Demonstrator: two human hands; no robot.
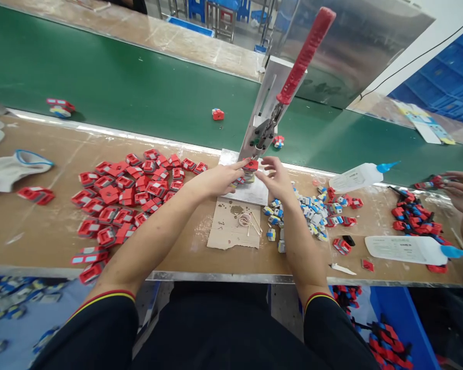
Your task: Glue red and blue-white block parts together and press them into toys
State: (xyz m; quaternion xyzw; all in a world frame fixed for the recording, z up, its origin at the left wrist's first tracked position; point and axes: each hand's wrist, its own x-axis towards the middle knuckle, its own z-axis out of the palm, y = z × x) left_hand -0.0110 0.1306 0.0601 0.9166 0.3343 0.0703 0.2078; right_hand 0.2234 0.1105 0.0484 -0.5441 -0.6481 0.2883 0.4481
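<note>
At the far left of our workbench [31, 226] lies a white cloth glove [11, 167], and below the bench edge a tray [7, 318] holds blue-and-grey parts, blurred. Next comes a wide spread of red plastic housings [127, 190] loose on the bench. Our left hand [216, 180] reaches in with fingers pressed onto a small red part [250, 165] at the base of the hand press [266, 123], whose red-gripped lever [306, 51] stands raised. Our right hand [275, 177] meets it from the other side, fingertips pinching the same part. Below lies a scrap of cardboard [231, 226] with glue smears. Right of our wrist sits a heap of small blue, white and yellow pieces [312, 213], then two glue bottles [357, 177] lying on their sides. A blue bin [405, 318] under the bench holds red parts. At the far right another person's hand [461, 187] works over its own pile.
</note>
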